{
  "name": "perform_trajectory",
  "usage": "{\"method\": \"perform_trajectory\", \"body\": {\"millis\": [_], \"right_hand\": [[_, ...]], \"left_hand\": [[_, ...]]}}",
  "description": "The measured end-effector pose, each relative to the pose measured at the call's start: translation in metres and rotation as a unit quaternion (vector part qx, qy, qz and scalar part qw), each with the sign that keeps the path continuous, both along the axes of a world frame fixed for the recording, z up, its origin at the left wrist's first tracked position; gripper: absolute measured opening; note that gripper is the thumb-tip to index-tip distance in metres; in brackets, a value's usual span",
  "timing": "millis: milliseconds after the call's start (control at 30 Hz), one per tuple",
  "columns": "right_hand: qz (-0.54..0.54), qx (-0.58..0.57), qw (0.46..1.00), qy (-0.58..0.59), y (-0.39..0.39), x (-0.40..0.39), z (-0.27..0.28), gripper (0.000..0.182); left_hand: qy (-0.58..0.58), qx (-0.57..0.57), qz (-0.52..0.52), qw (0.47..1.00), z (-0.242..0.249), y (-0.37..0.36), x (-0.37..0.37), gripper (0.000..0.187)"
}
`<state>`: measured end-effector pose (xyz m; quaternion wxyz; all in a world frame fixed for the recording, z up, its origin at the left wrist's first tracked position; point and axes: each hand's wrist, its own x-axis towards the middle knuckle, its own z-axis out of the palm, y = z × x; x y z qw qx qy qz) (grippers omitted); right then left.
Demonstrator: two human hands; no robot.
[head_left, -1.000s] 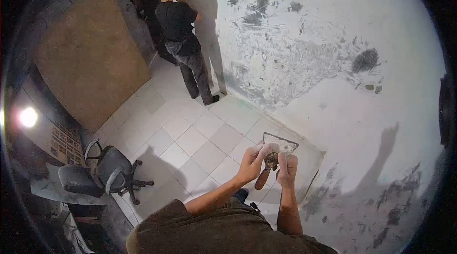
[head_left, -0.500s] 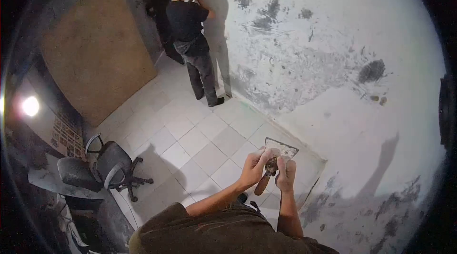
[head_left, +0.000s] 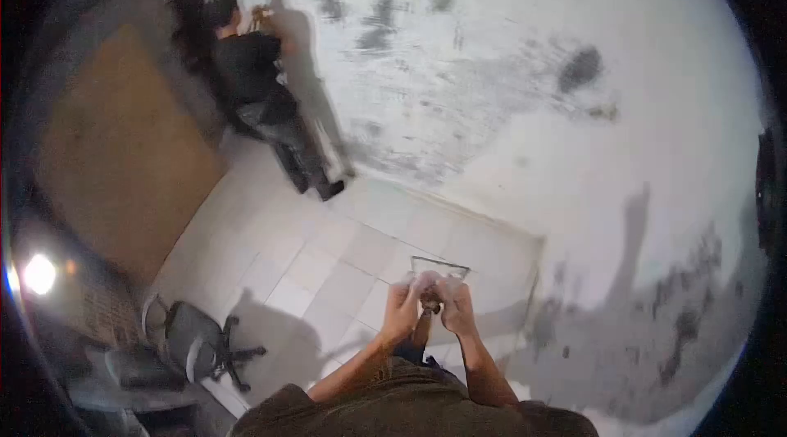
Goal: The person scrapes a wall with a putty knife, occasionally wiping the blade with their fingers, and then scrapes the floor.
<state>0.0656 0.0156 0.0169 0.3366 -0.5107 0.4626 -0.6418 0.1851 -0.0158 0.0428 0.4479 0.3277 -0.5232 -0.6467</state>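
Observation:
Between my two hands is a putty knife [head_left: 421,329] with a wooden handle that points back toward my body. Its wide blade faces away from me, and the blade's dark far edge shows beyond my fingers. My left hand [head_left: 399,311] is closed on the left side of the tool, near where blade meets handle. My right hand [head_left: 457,307] grips the opposite side, its fingers close to the left hand's. The fingers cover most of the blade, and motion blur softens the details.
A patchy white wall [head_left: 508,150] with dark stains runs along the right. A person in dark clothes [head_left: 258,84] stands facing it farther off. To the left are a large brown board [head_left: 123,158], an office chair [head_left: 197,339] and a bright lamp [head_left: 39,274]. Pale tiles [head_left: 320,265] cover the floor.
My view has turned, so the person and wall marks sit farther left. My hands have come closer together on the putty knife, covering more of its blade, and its handle points more straight toward me.

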Motion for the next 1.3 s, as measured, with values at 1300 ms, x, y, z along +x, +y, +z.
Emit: {"method": "perform_trajectory", "body": {"millis": [1300], "right_hand": [[-0.316, 0.085, 0.937, -0.120, -0.218, -0.252, 0.008, 0.035]], "left_hand": [[0.053, -0.117, -0.335, 0.934, 0.003, -0.325, -0.311, 0.019]]}}
